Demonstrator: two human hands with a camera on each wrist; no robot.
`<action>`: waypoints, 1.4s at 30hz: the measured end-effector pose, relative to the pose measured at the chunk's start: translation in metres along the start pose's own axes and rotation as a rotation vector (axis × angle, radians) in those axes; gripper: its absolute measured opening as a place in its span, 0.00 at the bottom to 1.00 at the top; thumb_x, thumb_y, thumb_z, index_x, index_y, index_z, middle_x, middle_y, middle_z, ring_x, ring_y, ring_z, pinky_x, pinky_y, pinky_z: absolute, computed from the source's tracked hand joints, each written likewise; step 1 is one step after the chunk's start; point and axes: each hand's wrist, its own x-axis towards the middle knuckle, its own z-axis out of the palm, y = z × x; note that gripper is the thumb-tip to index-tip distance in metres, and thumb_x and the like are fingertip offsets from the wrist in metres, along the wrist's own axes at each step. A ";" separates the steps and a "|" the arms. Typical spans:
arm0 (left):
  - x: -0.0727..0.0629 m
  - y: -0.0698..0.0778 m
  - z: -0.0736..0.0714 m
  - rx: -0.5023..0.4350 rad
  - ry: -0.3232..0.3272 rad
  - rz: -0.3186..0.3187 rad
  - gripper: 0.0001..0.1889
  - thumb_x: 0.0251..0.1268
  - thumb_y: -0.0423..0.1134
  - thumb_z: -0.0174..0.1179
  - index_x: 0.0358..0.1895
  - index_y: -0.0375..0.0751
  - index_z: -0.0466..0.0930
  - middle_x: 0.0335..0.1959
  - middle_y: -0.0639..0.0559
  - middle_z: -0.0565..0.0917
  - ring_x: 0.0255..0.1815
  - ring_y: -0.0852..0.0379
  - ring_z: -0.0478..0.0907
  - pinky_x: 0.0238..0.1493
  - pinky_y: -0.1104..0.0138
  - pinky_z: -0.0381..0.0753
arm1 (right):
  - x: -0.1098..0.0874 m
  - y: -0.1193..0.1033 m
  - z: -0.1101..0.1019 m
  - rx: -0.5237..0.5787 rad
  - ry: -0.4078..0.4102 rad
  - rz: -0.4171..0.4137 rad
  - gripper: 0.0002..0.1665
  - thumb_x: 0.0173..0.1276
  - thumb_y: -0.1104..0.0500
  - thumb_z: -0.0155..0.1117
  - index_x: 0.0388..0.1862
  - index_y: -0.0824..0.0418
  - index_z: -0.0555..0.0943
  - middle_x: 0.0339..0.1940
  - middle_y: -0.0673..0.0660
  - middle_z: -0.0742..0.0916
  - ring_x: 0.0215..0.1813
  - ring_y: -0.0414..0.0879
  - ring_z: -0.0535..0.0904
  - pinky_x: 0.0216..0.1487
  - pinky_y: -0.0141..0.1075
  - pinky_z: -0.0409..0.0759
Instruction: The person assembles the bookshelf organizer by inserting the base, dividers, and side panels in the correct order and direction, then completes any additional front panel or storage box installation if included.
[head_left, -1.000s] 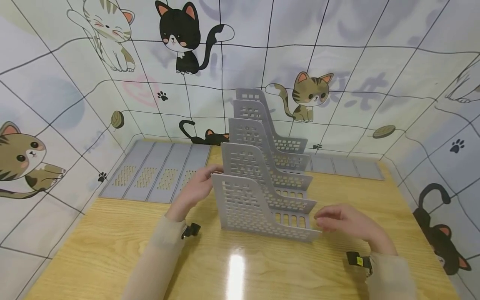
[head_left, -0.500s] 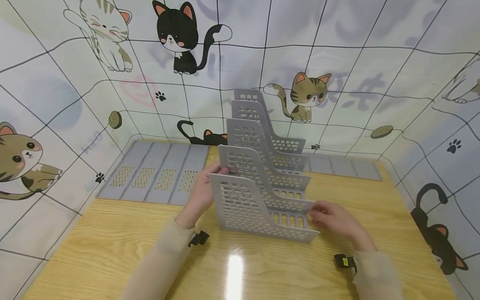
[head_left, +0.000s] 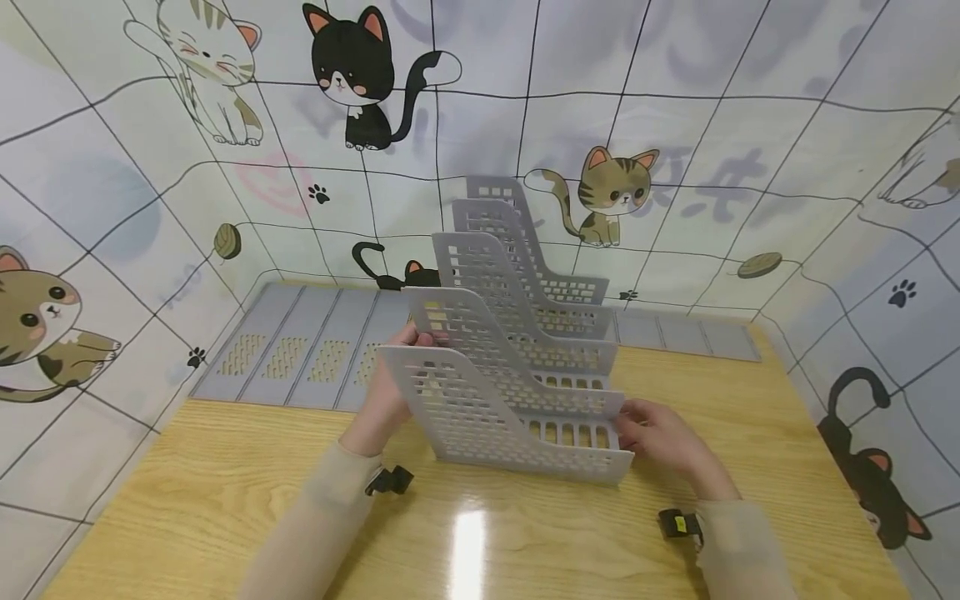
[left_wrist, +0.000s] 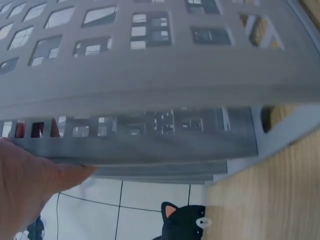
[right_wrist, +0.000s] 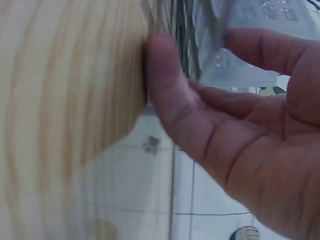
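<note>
A grey plastic file rack (head_left: pixel 491 398) with several slotted, stepped dividers stands in the middle of the table, its tall side leaning left and its low side a little raised. My left hand (head_left: pixel 386 396) grips the tall edge of the second divider from the front. In the left wrist view the thumb (left_wrist: pixel 70 176) lies along that divider's edge, while its fingers are mostly hidden behind the slots. At the low right end, my right hand (head_left: pixel 663 433) holds the rack's edge. The right wrist view shows its fingers (right_wrist: pixel 165 65) under the base and the thumb (right_wrist: pixel 265 47) over it.
Flat grey ribbed panels (head_left: pixel 288 360) with slotted areas lie at the back left of the wooden table (head_left: pixel 225 500). More flat grey panel (head_left: pixel 675 331) lies along the back right. A cat-printed cloth (head_left: pixel 495 92) encloses the table's back and sides.
The left hand has moved onto the second divider and the right hand has come in to the low end. The rack has tipped leftward, its tall edges shifting left.
</note>
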 end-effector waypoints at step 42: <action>0.006 0.003 -0.030 -0.001 -0.014 -0.089 0.06 0.74 0.27 0.60 0.46 0.39 0.84 0.39 0.56 0.88 0.41 0.56 0.87 0.54 0.61 0.86 | -0.059 -0.049 -0.052 0.395 0.541 -0.221 0.17 0.76 0.68 0.58 0.43 0.46 0.86 0.16 0.47 0.81 0.17 0.41 0.73 0.14 0.38 0.65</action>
